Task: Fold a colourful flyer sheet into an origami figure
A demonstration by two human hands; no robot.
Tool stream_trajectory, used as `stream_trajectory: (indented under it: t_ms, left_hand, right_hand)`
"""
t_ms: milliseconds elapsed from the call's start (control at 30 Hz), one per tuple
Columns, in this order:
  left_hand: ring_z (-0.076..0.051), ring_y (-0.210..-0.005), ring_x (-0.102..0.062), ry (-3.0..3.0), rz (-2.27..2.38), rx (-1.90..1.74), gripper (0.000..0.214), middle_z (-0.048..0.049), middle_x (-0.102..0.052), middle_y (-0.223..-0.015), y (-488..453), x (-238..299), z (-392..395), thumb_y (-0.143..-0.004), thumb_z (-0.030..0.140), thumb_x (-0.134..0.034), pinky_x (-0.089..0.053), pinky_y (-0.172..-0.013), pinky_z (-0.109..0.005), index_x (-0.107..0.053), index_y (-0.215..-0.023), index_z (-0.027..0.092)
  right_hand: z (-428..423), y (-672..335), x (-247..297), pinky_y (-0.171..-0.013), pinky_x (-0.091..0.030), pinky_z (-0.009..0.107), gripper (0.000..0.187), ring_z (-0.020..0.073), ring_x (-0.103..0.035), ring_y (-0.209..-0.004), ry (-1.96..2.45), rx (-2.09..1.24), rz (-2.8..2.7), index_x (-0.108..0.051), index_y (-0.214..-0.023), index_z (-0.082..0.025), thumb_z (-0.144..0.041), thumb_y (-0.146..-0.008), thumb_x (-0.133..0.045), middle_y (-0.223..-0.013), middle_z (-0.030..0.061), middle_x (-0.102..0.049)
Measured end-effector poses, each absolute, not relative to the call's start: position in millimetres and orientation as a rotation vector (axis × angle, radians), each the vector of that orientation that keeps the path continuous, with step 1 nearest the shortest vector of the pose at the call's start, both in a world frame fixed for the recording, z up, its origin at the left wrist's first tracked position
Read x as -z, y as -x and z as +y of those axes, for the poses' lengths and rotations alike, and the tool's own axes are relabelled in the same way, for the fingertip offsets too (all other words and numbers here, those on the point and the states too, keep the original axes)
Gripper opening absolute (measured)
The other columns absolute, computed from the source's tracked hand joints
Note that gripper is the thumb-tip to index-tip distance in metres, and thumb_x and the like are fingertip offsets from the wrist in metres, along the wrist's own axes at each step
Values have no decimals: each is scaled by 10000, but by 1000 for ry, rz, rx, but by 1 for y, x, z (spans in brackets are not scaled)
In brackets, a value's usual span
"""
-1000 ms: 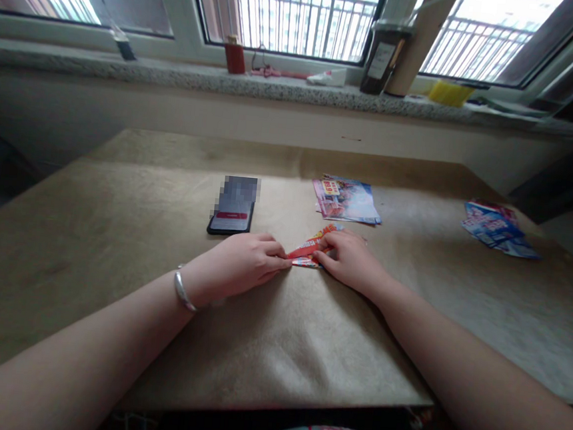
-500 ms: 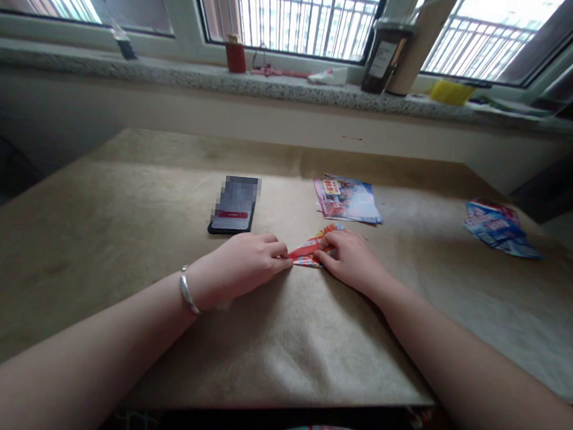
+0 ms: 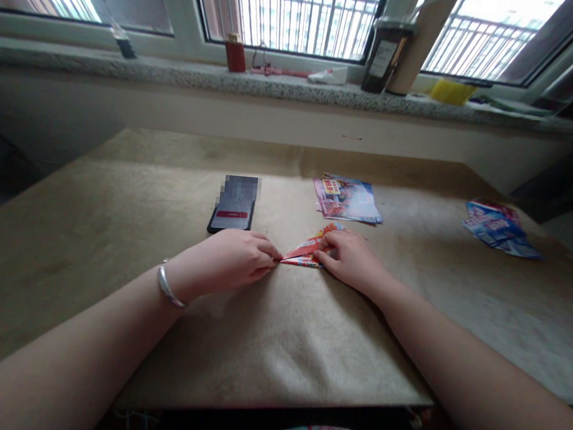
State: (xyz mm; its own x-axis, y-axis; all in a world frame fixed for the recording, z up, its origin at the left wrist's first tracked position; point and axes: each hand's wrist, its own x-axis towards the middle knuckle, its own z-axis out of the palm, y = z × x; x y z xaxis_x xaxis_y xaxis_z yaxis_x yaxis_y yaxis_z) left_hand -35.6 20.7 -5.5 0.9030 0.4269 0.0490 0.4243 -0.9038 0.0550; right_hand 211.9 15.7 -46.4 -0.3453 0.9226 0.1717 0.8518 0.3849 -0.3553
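Note:
A red and yellow printed sheet of paper (image 3: 308, 249), folded to a narrow point at its left end, lies on the table between my hands. My left hand (image 3: 242, 258) is closed, its fingertips at the pointed left tip of the paper. On the other end rests my right hand (image 3: 353, 257), thumb and fingers closed on the paper and covering its right part. Just beyond my left hand lies a phone (image 3: 233, 214), its screen partly pixelated.
A stack of printed leaflets (image 3: 351, 199) lies beyond the paper. Blue folded papers (image 3: 503, 228) lie at the right of the brown-covered table (image 3: 90, 224). On the windowsill (image 3: 178, 75) stand a red container (image 3: 235, 55), a dark lidded jar (image 3: 384, 56) and a yellow item (image 3: 452, 91).
My left hand has slid a little to the left, out to the paper's tip, showing more of its pointed end. My right hand has stayed put on the paper.

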Motion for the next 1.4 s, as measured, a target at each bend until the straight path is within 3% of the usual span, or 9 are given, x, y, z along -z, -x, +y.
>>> stream_trajectory:
  t_ms: [267, 467, 700, 833, 1067, 1300, 1400]
  left_hand:
    - [-168, -932, -614, -3009, 605, -269, 207, -34, -681, -1049, 38, 16, 26, -921, 192, -464, -494, -827, -291, -669, -938, 175]
    - [-167, -952, -601, -2956, 605, -323, 214, -46, -669, -1077, 35, 18, 24, -891, 171, -495, -506, -821, -288, -618, -1066, 180]
    - [-195, -1049, -559, -3000, 507, -305, 310, -62, -630, -1175, 31, 21, 21, -905, 201, -498, -487, -898, -333, -577, -1204, 217]
    - [-194, -977, -573, -3037, 563, -286, 291, -85, -635, -1071, 30, 19, 19, -923, 269, -493, -500, -855, -333, -587, -1192, 207]
    - [-191, -969, -560, -3094, 541, -250, 299, -82, -625, -967, 26, 16, 17, -949, 221, -442, -503, -847, -322, -578, -1213, 187]
    - [-200, -1122, -538, -2963, 548, -308, 221, -88, -590, -1181, 24, 26, 17, -912, 184, -490, -464, -977, -341, -595, -1104, 158]
    - [-211, -1103, -560, -2943, 584, -285, 218, -101, -593, -1182, 22, 26, 15, -918, 234, -497, -482, -955, -341, -583, -1097, 142]
  right_hand:
    - [13, -219, 42, -760, -384, 329, 137, 209, -563, -830, 1432, -180, -2403, -607, -753, -191, -309, -823, -610, -851, 49, -686]
    - [12, -223, 39, -802, -383, 365, 123, 216, -568, -831, 1427, -141, -2423, -611, -756, -187, -297, -807, -635, -854, 48, -684]
    - [16, -222, 47, -765, -416, 328, 78, 205, -556, -844, 1342, -305, -2315, -616, -729, -184, -223, -781, -658, -827, 55, -662]
    - [19, -216, 49, -794, -428, 332, 67, 205, -571, -875, 1274, -360, -2248, -630, -730, -185, -202, -765, -685, -830, 49, -666]
    - [19, -208, 50, -794, -436, 338, 47, 199, -577, -862, 1222, -359, -2254, -651, -767, -194, -226, -765, -686, -840, 38, -667]
    - [18, -210, 51, -812, -451, 341, 56, 207, -585, -883, 1353, -379, -2200, -658, -794, -192, -228, -758, -680, -886, 54, -650]
    - [17, -209, 50, -827, -450, 346, 63, 211, -579, -894, 1369, -367, -2207, -649, -797, -192, -238, -763, -674, -888, 55, -641]
